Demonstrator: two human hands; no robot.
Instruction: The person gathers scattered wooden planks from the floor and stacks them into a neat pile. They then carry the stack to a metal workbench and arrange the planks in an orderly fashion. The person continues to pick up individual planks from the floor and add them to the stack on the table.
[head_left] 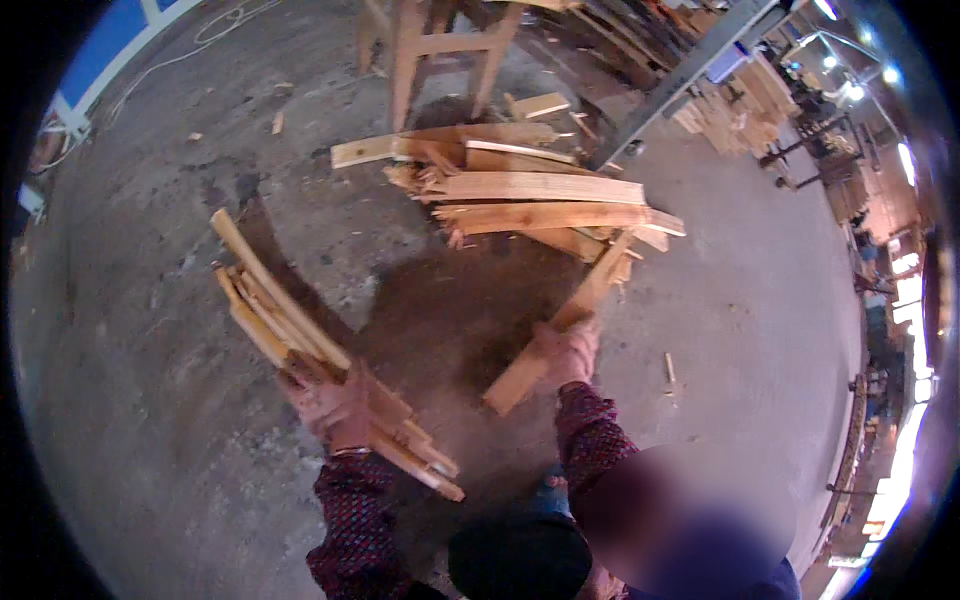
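Note:
My left hand (pixel 325 402) is closed round a bundle of wood strips (pixel 285 312), several narrow pieces lying side by side and slanting from far left to near right. On the right, my right hand (pixel 568 352) grips a single flat wooden board (pixel 522 378) near its lower end. The board's far end reaches the edge of a heap of split planks (pixel 545 188) on the floor; whether it rests on them I cannot tell. Rough, splintered ends show on the heap's left side.
Behind the heap stands a wooden trestle (pixel 450 43), close to a slanting metal post (pixel 680 85). More lumber (pixel 740 110) is stacked at the far right. Small wood scraps (pixel 670 368) lie on the concrete floor (pixel 150 330). A pale cable (pixel 165 65) runs along the far left.

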